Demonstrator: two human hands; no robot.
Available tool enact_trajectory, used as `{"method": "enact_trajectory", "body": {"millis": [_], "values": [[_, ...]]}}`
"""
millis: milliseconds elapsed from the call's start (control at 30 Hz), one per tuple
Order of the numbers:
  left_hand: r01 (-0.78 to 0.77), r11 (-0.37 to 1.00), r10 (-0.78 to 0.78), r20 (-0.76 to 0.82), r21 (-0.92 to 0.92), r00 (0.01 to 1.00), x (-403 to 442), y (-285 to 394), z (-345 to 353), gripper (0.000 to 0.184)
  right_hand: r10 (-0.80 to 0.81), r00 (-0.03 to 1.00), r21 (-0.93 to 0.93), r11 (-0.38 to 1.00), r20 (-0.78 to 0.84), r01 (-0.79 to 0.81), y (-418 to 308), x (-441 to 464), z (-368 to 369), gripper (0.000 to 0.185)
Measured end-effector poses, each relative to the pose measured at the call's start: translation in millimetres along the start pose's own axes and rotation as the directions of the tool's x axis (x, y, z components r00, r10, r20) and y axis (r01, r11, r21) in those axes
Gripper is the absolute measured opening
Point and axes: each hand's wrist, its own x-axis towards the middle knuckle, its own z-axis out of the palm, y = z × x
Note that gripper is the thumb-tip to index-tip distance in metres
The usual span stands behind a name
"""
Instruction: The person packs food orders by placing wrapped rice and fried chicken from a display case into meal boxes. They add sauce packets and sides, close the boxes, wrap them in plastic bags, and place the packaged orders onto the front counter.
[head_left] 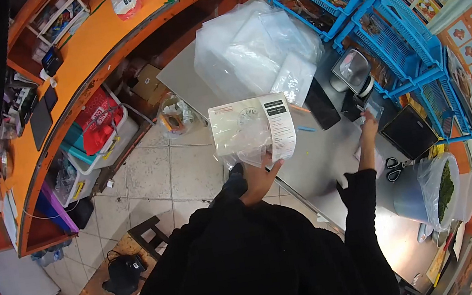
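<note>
My left hand (259,182) is closed on the lower edge of a white printed package (240,127) with a round logo. A long printed receipt (281,128) lies against the package's right side, by my thumb. Over the right part of the metal table my right hand (367,131) reaches out, fingers drawn together by a small clear plastic packet (374,109). What those fingers grip is too small to make out. Just beyond stands a metal-rimmed container (352,70). A dark flat object (322,104) and a blue pen (306,129) lie between the hands.
Clear plastic bags (251,46) are piled at the table's far end. Blue stacked trays (391,36) line the right side. Black scissors (396,168) lie near a bag-lined bucket (425,191) holding something green. An orange counter (107,35) curves along the left.
</note>
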Motion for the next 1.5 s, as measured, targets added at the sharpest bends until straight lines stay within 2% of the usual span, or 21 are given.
{"method": "enact_trajectory", "body": {"millis": [67, 167, 200, 233, 333, 367, 467, 633, 700, 733, 800, 867, 967, 1067, 1133, 1167, 1233, 1300, 1367, 1467, 1500], "values": [[-0.074, 0.992, 0.069, 0.045, 0.100, 0.997, -2.8, -18.3, 4.1, 0.035, -0.035, 0.999, 0.031, 0.999, 0.014, 0.034, 27.4, -17.0, 8.3, 0.032], [0.328, 0.863, -0.222, 0.294, -0.384, 0.930, -10.0, -40.9, 9.0, 0.023, 0.001, 0.995, 0.133, 0.991, 0.101, -0.015, 35.8, -22.9, 12.0, 0.034], [0.353, 0.840, -0.234, 0.313, -0.412, 0.921, -12.6, -31.5, 3.5, 0.021, 0.028, 0.989, 0.179, 0.982, 0.145, -0.054, 33.8, -23.1, 15.5, 0.035], [0.379, 0.815, -0.245, 0.332, -0.438, 0.911, -14.3, -11.3, -5.5, 0.020, 0.143, 0.981, 0.139, 0.977, 0.129, -0.161, 23.6, -26.0, 17.2, 0.034], [0.430, 0.754, -0.263, 0.371, -0.497, 0.890, -21.7, -18.3, 3.2, 0.021, 0.142, 0.946, -0.220, 0.972, 0.291, -0.078, 50.7, -5.4, 11.5, 0.033], [0.442, 0.735, -0.265, 0.383, -0.513, 0.885, -25.4, -28.4, 8.7, 0.022, 0.160, 0.976, -0.191, 0.973, 0.145, -0.131, 57.2, -9.1, 15.2, 0.032], [0.559, 0.606, -0.296, 0.492, -0.566, 0.819, -29.1, -18.1, 3.7, 0.025, 0.232, 0.962, -0.116, 0.969, 0.143, -0.217, 46.8, -14.2, 14.7, 0.030], [0.605, 0.580, -0.245, 0.591, -0.546, 0.769, -38.2, -15.8, 3.2, 0.029, -0.011, 0.967, 0.198, 0.979, 0.256, -0.042, 7.0, -108.7, 18.4, 0.033], [0.602, 0.580, -0.240, 0.591, -0.548, 0.770, -43.1, -11.5, 3.5, 0.029, -0.210, 0.897, 0.139, 0.976, 0.390, 0.168, -30.2, -182.1, 14.0, 0.036], [0.603, 0.582, -0.242, 0.591, -0.546, 0.769, -43.5, -9.9, 4.8, 0.029, -0.147, 0.872, 0.063, 0.989, 0.467, 0.133, -35.8, -216.4, 10.3, 0.038], [0.600, 0.592, -0.238, 0.594, -0.539, 0.769, -43.2, -9.2, 8.1, 0.029, -0.042, 0.808, 0.108, 0.994, 0.588, -0.027, -38.3, -271.3, 9.2, 0.039], [0.593, 0.608, -0.235, 0.594, -0.528, 0.770, -43.4, -10.6, 10.3, 0.030, 0.005, 0.780, -0.005, 1.000, 0.626, -0.003, -12.2, -296.3, 14.6, 0.039], [0.556, 0.769, -0.289, 0.605, -0.314, 0.742, -37.4, 11.1, -2.9, 0.029, 0.111, 0.827, -0.072, 0.994, 0.551, -0.086, 10.3, -302.6, 26.9, 0.044], [0.485, 0.867, -0.300, 0.659, -0.113, 0.690, -38.9, -16.1, 1.7, 0.029, 0.207, 0.851, -0.168, 0.976, 0.484, -0.141, 0.4, -299.1, 34.7, 0.050], [0.100, 0.983, -0.043, 0.339, -0.153, 0.940, -37.7, 6.3, -6.8, 0.030, 0.252, 0.846, -0.191, 0.965, 0.469, -0.181, -4.7, -297.9, 39.0, 0.055], [-0.100, 0.988, 0.118, 0.158, -0.119, 0.980, -35.5, 21.4, -13.3, 0.032, 0.265, 0.843, -0.207, 0.960, 0.468, -0.187, -5.8, -297.7, 39.9, 0.055], [-0.492, 0.825, 0.490, 0.085, 0.278, 0.868, -8.0, 37.1, -41.5, 0.037, 0.267, 0.842, -0.228, 0.958, 0.468, -0.176, -5.0, -297.3, 39.9, 0.055], [-0.526, 0.686, 0.456, 0.266, 0.503, 0.849, 22.6, 36.6, -68.3, 0.042, 0.247, 0.845, -0.239, 0.960, 0.473, -0.147, 2.3, -298.0, 40.1, 0.054], [-0.648, 0.340, 0.616, 0.359, 0.681, 0.701, 67.4, 62.2, -90.5, 0.041, 0.199, 0.850, -0.179, 0.976, 0.488, -0.126, 8.5, -299.6, 40.3, 0.053], [-0.727, 0.387, 0.604, 0.439, 0.567, 0.665, 102.5, 50.5, -99.9, 0.038, 0.141, 0.862, -0.171, 0.983, 0.488, -0.064, 7.8, -303.9, 37.9, 0.054], [-0.755, 0.320, 0.642, 0.455, 0.572, 0.617, 109.8, 54.5, -100.9, 0.036, 0.124, 0.867, -0.184, 0.982, 0.483, -0.038, 6.5, -304.8, 37.8, 0.055]]}}
